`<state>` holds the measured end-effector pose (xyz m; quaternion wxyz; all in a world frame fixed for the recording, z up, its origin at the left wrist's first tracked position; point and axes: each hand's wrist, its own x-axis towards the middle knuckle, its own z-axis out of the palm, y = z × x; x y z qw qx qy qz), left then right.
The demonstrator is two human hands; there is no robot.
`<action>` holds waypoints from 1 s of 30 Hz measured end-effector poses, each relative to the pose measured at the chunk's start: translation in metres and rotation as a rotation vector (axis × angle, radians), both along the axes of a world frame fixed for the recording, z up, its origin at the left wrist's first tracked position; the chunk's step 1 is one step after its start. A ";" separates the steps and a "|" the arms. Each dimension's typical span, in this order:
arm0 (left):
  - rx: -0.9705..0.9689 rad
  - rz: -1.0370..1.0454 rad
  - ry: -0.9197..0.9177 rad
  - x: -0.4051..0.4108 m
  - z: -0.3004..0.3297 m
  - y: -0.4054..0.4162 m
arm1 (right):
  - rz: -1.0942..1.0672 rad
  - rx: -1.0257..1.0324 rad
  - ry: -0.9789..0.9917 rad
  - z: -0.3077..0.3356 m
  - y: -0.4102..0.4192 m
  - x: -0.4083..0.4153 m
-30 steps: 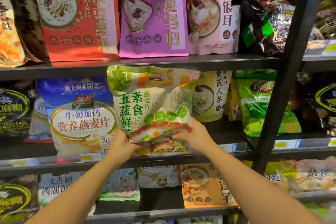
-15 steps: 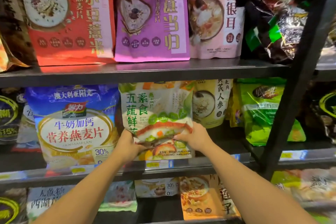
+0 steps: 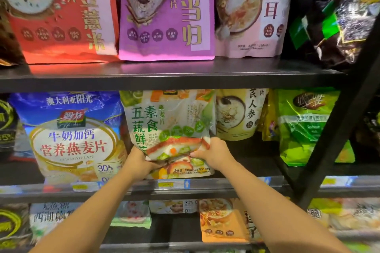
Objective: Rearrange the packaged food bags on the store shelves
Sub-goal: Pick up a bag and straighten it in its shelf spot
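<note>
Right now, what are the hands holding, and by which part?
Both hands grip the white-and-green plastic vegetable oatmeal bag at its lower part: left hand on the lower left edge, right hand on the lower right edge.

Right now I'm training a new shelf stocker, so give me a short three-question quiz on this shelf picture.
1. True or false: both hands grip the green and white vegetable oat bag.
2. Which bag stands directly left of it on the middle shelf? A) purple bag B) blue and white oat bag C) pink bag
3. Fill in: the left hand and right hand hold the bag near its ____ edge.

Key: 1 true; 2 B, the blue and white oat bag; 3 bottom.
</note>
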<state>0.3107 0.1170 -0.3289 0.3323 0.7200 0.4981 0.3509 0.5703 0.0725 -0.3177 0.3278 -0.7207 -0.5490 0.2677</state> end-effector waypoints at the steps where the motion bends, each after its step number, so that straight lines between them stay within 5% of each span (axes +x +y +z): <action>1: -0.005 0.008 0.013 0.001 0.000 -0.005 | 0.005 -0.008 0.006 -0.003 -0.004 0.001; 14: -0.217 0.190 0.065 -0.023 0.037 -0.054 | 0.065 -0.203 -0.015 0.028 -0.047 0.016; 23: -0.080 0.148 0.553 -0.044 0.087 -0.088 | 0.038 -0.216 -0.173 0.077 -0.109 0.009; 30: 0.094 0.055 0.724 -0.064 0.138 -0.143 | 0.031 -0.190 -0.439 0.123 -0.170 -0.027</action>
